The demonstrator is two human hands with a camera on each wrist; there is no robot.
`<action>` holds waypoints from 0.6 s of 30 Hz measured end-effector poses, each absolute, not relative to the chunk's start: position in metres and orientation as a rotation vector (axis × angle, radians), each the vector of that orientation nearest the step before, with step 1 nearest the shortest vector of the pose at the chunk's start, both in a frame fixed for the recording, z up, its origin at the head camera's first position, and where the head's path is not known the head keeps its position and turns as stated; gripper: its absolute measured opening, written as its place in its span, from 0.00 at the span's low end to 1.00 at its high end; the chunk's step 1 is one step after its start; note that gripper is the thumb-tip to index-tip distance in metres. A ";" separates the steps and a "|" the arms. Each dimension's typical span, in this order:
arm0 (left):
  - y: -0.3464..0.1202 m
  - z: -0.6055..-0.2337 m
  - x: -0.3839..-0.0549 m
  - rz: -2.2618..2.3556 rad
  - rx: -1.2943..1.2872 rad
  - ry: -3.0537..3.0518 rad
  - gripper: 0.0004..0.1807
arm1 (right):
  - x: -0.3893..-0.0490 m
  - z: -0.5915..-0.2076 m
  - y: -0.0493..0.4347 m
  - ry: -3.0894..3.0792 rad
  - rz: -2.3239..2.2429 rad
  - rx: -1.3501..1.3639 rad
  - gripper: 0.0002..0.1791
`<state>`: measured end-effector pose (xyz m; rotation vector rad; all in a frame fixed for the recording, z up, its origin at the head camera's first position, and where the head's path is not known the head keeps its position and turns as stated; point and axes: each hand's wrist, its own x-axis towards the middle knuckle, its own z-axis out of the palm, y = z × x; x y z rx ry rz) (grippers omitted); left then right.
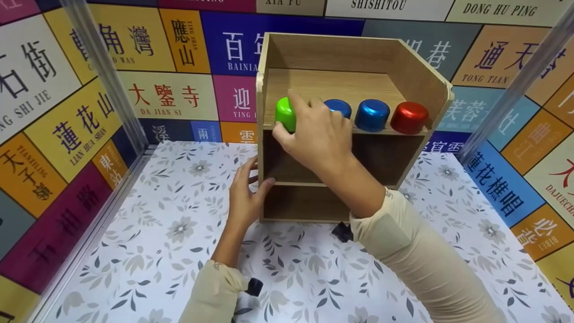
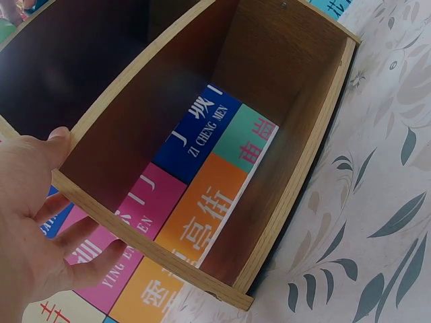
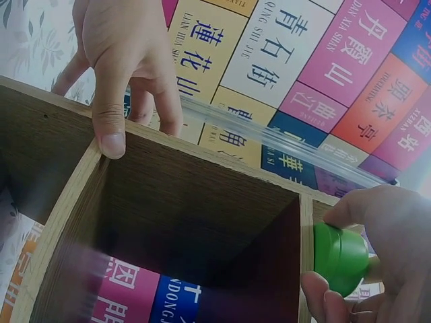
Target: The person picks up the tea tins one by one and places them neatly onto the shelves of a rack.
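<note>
A small wooden shelf [image 1: 339,177] stands upright, its front towards me. On its top board sits a shiny green canister [image 1: 285,112] at the left end. My right hand [image 1: 320,130] holds it, thumb at the front and fingers over its far side. The right wrist view shows the green canister [image 3: 339,258] between thumb and fingers at the board's edge. My left hand [image 1: 245,193] grips the shelf's left side panel [image 2: 135,237], thumb on the front edge, other fingers along the outer face.
Right of the green canister stand a blue canister [image 1: 338,107], partly behind my right hand, another blue canister [image 1: 372,115] and a red canister [image 1: 409,117]. A floral cloth [image 1: 179,233] covers the table. Printed sign panels [image 1: 170,96] and metal posts [image 1: 105,76] enclose the space.
</note>
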<state>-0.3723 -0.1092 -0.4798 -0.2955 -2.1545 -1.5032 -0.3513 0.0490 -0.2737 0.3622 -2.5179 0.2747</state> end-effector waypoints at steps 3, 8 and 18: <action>-0.109 -0.480 -0.373 -1.496 -0.312 -2.144 0.33 | -0.351 -0.274 0.049 -2.536 0.264 0.349 0.33; -0.108 -0.479 -0.372 -1.500 -0.292 -2.160 0.33 | -0.350 -0.275 0.048 -2.560 0.238 0.338 0.35; -0.109 -0.479 -0.371 -1.496 -0.270 -2.194 0.32 | -0.351 -0.278 0.044 -2.584 0.177 0.346 0.39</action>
